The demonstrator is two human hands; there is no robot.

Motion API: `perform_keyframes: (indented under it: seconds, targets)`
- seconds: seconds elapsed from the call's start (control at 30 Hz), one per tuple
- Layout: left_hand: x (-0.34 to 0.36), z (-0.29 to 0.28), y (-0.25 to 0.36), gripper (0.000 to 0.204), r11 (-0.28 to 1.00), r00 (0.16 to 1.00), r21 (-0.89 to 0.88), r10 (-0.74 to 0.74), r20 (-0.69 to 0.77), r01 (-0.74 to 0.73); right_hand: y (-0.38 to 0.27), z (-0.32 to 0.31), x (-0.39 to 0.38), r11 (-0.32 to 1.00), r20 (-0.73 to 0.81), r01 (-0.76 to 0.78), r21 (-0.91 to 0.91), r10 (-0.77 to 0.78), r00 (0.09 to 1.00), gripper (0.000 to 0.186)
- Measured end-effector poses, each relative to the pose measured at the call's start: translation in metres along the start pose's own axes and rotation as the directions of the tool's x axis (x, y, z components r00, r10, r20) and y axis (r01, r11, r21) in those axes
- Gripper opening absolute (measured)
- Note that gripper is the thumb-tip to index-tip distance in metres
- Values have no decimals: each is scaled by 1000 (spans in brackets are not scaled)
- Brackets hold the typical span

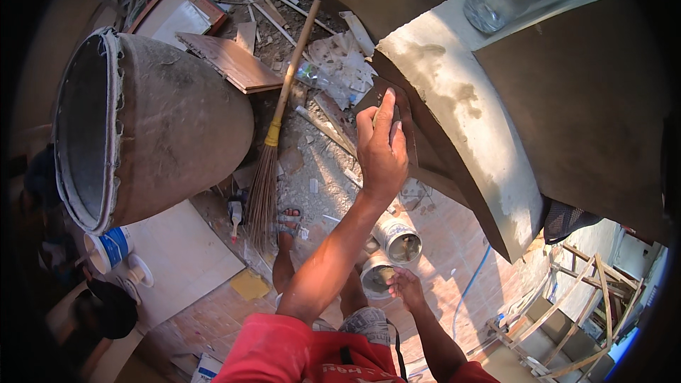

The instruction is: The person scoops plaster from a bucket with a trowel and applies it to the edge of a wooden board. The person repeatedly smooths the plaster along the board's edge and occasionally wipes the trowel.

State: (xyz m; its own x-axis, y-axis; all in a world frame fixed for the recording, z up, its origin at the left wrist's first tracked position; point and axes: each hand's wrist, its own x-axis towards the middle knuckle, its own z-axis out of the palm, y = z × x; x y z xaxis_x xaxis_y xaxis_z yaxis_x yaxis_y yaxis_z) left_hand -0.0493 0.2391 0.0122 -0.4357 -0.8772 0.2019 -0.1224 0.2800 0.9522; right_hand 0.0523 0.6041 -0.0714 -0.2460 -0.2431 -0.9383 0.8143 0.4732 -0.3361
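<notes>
My left hand [383,149] is raised in front of me, its index finger stretched along and the others curled round the handle of what looks like a plastering float. The float's flat brown plate [366,101] lies against the dark lower side of a curved plastered ledge [464,103]; the hand hides much of it. Damp grey patches mark the ledge's top. Lower down, my right hand [405,288] is closed at the mouth of a bucket [374,288]. A small tan thing shows at its fingertips, too small to name. A second bucket [399,230] stands beside the first.
A clear plastic bottle [500,0] stands on the ledge. A broom [280,110] leans among rubble and boards. On the left is a large grey drum-like form [177,124], with a person in a dark cap [112,310] below. A wooden frame [596,298] stands right.
</notes>
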Motion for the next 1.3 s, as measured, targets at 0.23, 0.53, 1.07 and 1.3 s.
perform_keyframes:
  seconds: [0.23,0.53,1.07,1.3]
  targets:
    - [7,-15,22,60,998,997,-3,62,-48,-62,9,-8,2,1000,-7,14,-25,-14,1000,33]
    - [-12,-7,-8,57,993,994,78,-96,54,92,14,-10,0,999,-9,-11,-41,11,1000,32]
    - [-35,-46,4,53,963,981,269,-44,187,-8,24,-22,-8,998,-10,16,55,-15,1000,38]
    - [49,-122,106,46,832,894,471,65,443,-294,12,-19,-12,997,-13,49,62,-49,999,42]
